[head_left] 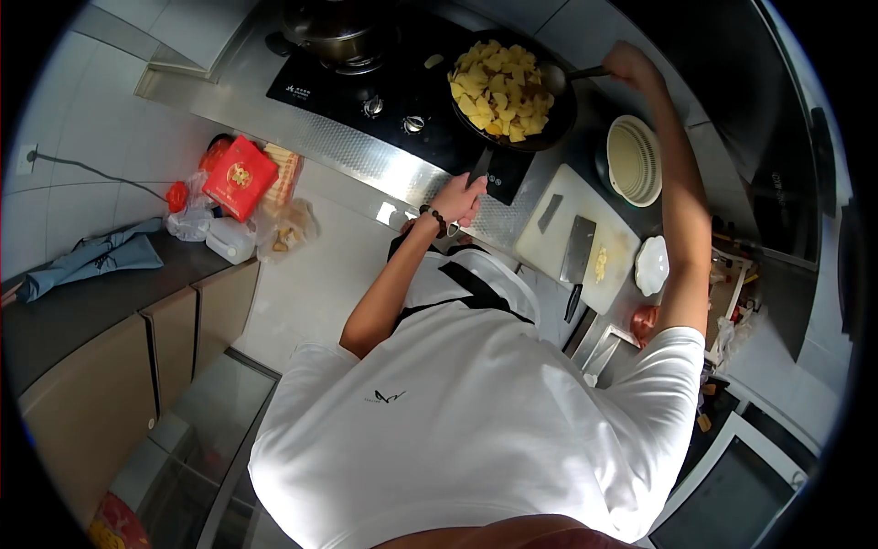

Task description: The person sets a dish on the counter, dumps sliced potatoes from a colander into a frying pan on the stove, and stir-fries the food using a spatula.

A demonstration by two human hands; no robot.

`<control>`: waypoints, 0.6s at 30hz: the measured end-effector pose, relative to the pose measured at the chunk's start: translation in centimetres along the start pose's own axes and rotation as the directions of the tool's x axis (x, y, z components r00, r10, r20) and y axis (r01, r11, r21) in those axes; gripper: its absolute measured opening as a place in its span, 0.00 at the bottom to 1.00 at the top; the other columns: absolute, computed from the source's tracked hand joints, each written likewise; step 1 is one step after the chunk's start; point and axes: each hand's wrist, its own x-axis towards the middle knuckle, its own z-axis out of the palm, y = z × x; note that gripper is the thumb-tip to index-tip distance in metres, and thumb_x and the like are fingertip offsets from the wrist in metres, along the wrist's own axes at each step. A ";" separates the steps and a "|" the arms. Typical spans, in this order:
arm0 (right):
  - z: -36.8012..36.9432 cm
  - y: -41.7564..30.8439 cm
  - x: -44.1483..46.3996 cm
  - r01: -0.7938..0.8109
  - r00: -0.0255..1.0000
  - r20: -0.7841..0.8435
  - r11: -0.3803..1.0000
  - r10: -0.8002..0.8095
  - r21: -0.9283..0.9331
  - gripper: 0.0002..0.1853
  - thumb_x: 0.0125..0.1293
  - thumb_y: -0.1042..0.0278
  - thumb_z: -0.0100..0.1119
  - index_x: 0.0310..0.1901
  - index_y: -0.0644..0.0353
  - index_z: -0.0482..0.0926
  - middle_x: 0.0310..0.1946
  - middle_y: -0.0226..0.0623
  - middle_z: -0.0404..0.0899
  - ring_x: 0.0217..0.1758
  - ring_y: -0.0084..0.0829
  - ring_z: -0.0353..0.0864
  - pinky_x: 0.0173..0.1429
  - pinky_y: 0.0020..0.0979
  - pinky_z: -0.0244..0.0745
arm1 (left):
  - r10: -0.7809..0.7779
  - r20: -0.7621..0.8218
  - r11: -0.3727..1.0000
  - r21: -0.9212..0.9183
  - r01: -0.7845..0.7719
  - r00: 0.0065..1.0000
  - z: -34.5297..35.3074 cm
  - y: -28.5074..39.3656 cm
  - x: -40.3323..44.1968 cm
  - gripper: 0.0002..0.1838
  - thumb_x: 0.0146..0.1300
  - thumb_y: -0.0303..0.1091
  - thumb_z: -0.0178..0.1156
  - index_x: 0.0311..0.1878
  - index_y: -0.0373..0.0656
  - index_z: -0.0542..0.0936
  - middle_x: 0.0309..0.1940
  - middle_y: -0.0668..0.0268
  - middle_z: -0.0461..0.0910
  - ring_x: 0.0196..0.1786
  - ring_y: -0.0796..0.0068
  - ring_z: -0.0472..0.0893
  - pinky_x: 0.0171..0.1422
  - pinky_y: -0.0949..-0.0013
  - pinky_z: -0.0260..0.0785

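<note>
A dark wok (565, 117) full of sliced yellow food (498, 90) sits on the black gas stove (412, 87). My left hand (460, 199) is closed round the wok's handle at the stove's front edge. Up at the right, my right hand (631, 66) grips the handle of a metal ladle (554, 79), whose bowl rests at the right side of the food. Nearer me, a cleaver (578, 252) and chopped pale pieces (601, 264) lie on a white cutting board (549, 238).
A lidded pot (343, 41) stands on the stove's left. Right of the board are a cream basket (633, 160) and a white scalloped dish (652, 265). The left counter (82, 284) holds a red bag (240, 177), plastic bags and a blue-grey cloth (96, 261).
</note>
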 end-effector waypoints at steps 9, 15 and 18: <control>3.7 -2.3 2.0 -0.510 0.583 0.297 0.056 0.756 0.858 0.21 0.68 0.53 0.56 0.33 0.68 0.79 0.12 0.29 0.69 0.11 0.29 0.67 0.18 0.34 0.64 | 0.026 0.045 0.996 0.088 -0.030 0.999 -0.7 0.8 -0.2 0.15 0.72 0.45 0.48 0.42 0.40 0.66 0.18 0.69 0.65 0.14 0.80 0.64 0.15 0.74 0.59; -0.4 -7.4 4.1 -0.365 0.706 -0.184 0.574 0.684 0.733 0.14 0.69 0.61 0.53 0.39 0.65 0.79 0.27 0.49 0.78 0.29 0.46 0.79 0.34 0.41 0.72 | 0.048 0.023 0.996 0.079 -0.050 0.999 -0.4 0.8 -0.2 0.15 0.71 0.45 0.50 0.39 0.42 0.66 0.18 0.70 0.64 0.12 0.83 0.60 0.12 0.75 0.56; -2.6 -11.5 4.0 -0.479 0.737 -0.083 0.606 0.670 0.635 0.12 0.69 0.63 0.52 0.43 0.64 0.77 0.29 0.52 0.79 0.32 0.51 0.80 0.36 0.46 0.73 | 0.027 0.011 0.998 0.065 -0.027 1.000 -0.5 0.5 0.0 0.16 0.71 0.46 0.50 0.39 0.41 0.66 0.19 0.70 0.64 0.12 0.83 0.60 0.13 0.75 0.55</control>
